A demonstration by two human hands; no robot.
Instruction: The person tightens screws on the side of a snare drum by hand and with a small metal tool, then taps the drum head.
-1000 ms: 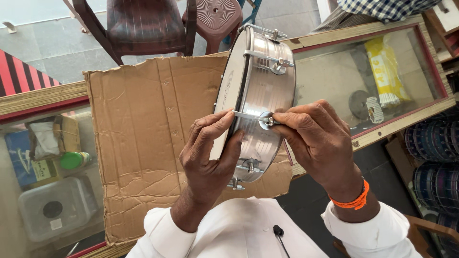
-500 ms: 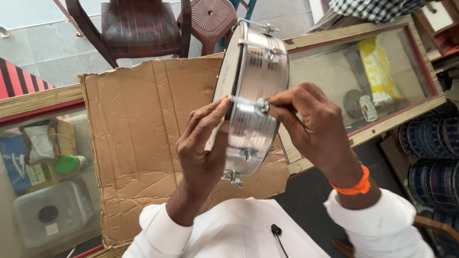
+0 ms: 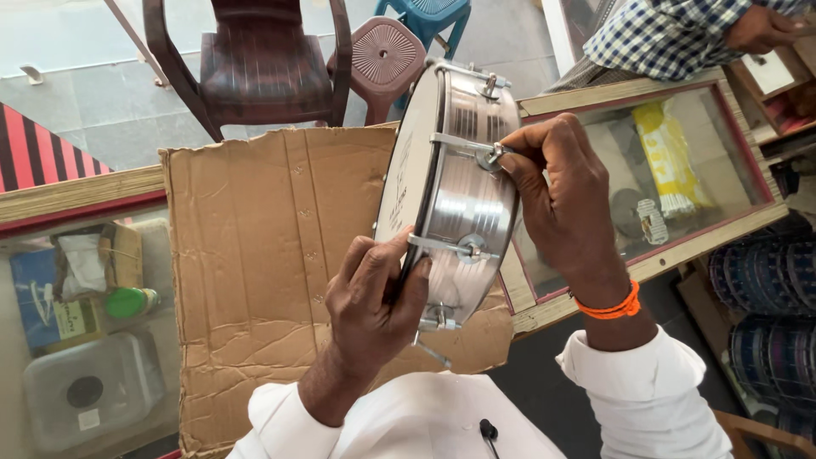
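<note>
A shiny steel frame drum with a white skin stands on edge over a sheet of brown cardboard. My left hand grips its rim at the lower left, fingers curled over the hoop. My right hand, with an orange band at the wrist, pinches a small metal tuning lug on the upper side of the shell. A second lug shows lower on the shell, and a thin metal rod pokes out below the drum.
The cardboard lies on a glass-topped wooden counter with packets inside. A dark plastic chair and a stool stand beyond it. Another person's checked sleeve is at the top right. Stacked drums sit at the right.
The drum has turned in my hands. My left hand slid down from the lug to the lower rim, and my right hand moved up to a higher lug.
</note>
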